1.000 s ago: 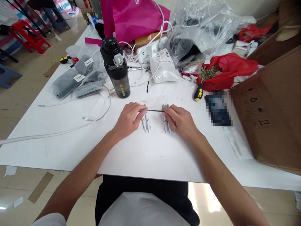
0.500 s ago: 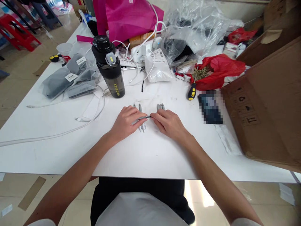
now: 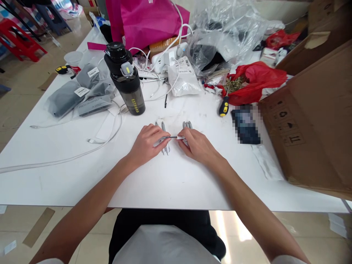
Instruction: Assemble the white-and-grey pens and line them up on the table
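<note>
My left hand [image 3: 148, 142] is closed in a pinch on a slim dark pen refill [image 3: 172, 137], which spans level between my two hands. My right hand [image 3: 196, 143] pinches a small white pen piece [image 3: 180, 138] at the refill's right end; whether the two are joined I cannot tell. Grey pens [image 3: 163, 126] lie on the table under and beside my left fingertips, their light ends toward me. Another group of grey pens [image 3: 187, 124] lies partly hidden behind my right fingers.
A black bottle [image 3: 131, 88] stands on the white table [image 3: 170, 179], beyond my left hand. Bagged grey items [image 3: 68, 97] and a white cable [image 3: 82, 154] lie left. Rightward are a yellow-black screwdriver [image 3: 224, 107], a blurred dark object [image 3: 246, 124] and a cardboard box [image 3: 310, 121].
My right hand has shifted slightly right, and the white pen piece now shows at its fingertips. My left hand stays almost in place, still pinching the refill.
</note>
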A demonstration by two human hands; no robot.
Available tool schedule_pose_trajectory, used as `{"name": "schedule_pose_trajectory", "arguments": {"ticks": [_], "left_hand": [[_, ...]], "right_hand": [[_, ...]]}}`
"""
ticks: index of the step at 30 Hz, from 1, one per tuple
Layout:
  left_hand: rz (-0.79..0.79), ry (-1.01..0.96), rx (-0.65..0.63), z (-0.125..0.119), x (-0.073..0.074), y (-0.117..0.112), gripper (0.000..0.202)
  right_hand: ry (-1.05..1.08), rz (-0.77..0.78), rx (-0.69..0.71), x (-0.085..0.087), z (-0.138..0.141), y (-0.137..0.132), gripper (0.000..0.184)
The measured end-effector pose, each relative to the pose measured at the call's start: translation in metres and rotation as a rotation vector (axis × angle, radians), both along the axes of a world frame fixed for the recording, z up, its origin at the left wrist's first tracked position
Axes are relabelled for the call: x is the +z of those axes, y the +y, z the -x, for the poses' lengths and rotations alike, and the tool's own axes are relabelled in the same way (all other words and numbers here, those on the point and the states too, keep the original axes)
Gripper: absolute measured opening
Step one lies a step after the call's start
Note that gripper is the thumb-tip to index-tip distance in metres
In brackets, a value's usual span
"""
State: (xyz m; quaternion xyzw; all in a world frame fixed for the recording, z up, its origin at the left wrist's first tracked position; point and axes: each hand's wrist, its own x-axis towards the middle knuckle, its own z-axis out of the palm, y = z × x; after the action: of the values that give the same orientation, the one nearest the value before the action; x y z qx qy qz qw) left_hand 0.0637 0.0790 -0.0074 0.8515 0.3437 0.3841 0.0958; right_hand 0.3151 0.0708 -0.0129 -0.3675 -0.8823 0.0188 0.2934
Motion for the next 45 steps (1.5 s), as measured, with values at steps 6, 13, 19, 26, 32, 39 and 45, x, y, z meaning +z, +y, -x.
{"name": "schedule_pose_trajectory", "arguments": {"ticks": [6,13,19,26,32,39,45], "left_hand": [[0.018,-0.001,-0.019,-0.0012,0.0011,-0.0013,0.013],[0.023,0.006,-0.033,-0.0013,0.0013,-0.0013,0.016],[-0.002,-0.012,-0.045,-0.0005,-0.0001,0.0000,0.015],[-0.007,-0.029,-0.039,0.0008,-0.0013,0.0009,0.013],[-0.001,-0.030,-0.020,0.0013,-0.0029,0.0020,0.013],[-0.017,-0.021,-0.018,0.0025,-0.0024,0.0031,0.011],[-0.059,-0.022,-0.015,0.0036,-0.0033,0.0042,0.010]], "right_hand": [[-0.083,-0.013,0.010,0.0038,0.0021,-0.0011,0.015],[0.047,0.146,0.031,-0.0016,0.0028,-0.0058,0.012],[0.004,0.099,0.046,0.0027,0.0029,-0.0044,0.012],[0.080,0.182,0.041,0.0034,0.0037,-0.0064,0.015],[0.034,0.165,0.077,0.0044,0.0017,-0.0044,0.018],[0.053,0.198,0.044,0.0049,0.0021,-0.0050,0.016],[0.050,0.166,0.046,0.0029,0.0023,-0.0045,0.018]]}}
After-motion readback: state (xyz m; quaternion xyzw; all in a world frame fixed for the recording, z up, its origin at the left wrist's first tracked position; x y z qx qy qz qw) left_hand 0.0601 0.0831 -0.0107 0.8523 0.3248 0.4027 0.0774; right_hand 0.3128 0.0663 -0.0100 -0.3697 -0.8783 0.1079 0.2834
